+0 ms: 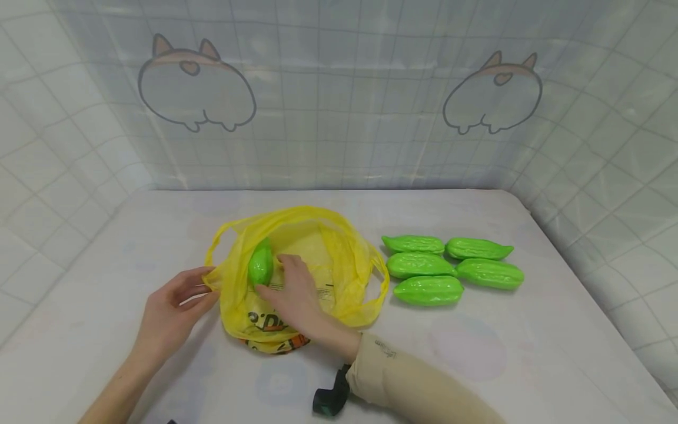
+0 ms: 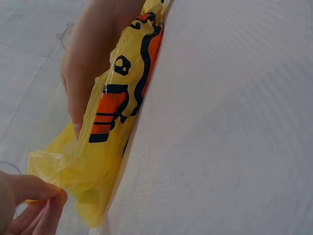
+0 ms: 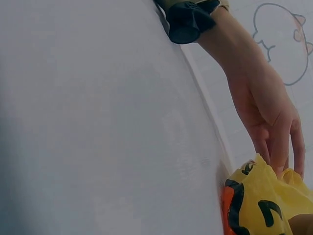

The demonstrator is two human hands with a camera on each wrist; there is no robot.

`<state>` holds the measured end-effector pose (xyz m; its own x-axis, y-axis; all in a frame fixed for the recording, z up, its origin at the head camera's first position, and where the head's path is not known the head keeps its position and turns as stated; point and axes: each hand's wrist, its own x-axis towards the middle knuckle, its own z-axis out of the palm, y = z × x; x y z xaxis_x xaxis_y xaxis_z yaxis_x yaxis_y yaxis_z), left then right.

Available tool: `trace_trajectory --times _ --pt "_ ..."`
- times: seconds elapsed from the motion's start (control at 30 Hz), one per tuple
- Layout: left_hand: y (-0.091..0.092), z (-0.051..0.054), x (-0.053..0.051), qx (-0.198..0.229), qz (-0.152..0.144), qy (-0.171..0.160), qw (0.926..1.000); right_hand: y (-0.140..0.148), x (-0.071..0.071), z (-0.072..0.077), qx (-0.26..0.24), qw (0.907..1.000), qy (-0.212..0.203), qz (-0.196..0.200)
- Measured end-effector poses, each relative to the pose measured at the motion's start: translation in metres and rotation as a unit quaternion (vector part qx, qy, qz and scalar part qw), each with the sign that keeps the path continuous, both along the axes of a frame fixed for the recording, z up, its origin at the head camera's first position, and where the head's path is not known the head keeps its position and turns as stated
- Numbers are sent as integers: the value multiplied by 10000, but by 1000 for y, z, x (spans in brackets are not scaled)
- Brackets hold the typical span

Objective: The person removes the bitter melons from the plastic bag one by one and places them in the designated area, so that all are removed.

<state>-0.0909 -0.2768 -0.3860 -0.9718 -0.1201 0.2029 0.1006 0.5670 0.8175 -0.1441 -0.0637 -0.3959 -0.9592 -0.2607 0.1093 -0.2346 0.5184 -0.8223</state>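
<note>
A yellow plastic bag (image 1: 312,221) stands with its mouth spread, printed in black and orange. At its left rim my left hand (image 1: 172,309) pinches the edge between thumb and fingers. The left wrist view shows this pinch of the left hand (image 2: 34,203) close up. My right hand (image 1: 299,297) reaches inside the bag, its fingers loosely spread beside a glossy green bitter melon (image 1: 261,268). That bitter melon leans against the bag's left inner wall, and whether the thumb touches it is hard to tell. The bag wall covers much of the right hand (image 2: 93,63) in the left wrist view.
Several more bitter melons (image 1: 429,291) lie in two columns right of the bag. A black device (image 1: 331,400) hangs under the right wrist. Tiled-pattern sheeting (image 1: 360,118) rises behind the white table (image 1: 477,365) and along both its sides.
</note>
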Motion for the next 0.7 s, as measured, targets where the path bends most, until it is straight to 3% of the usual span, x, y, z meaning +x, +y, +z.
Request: trace_trajectory --times 0.7 --pt "1 -1 -1 -169 50 6 9998 -12 -4 -20 155 9960 866 -142"
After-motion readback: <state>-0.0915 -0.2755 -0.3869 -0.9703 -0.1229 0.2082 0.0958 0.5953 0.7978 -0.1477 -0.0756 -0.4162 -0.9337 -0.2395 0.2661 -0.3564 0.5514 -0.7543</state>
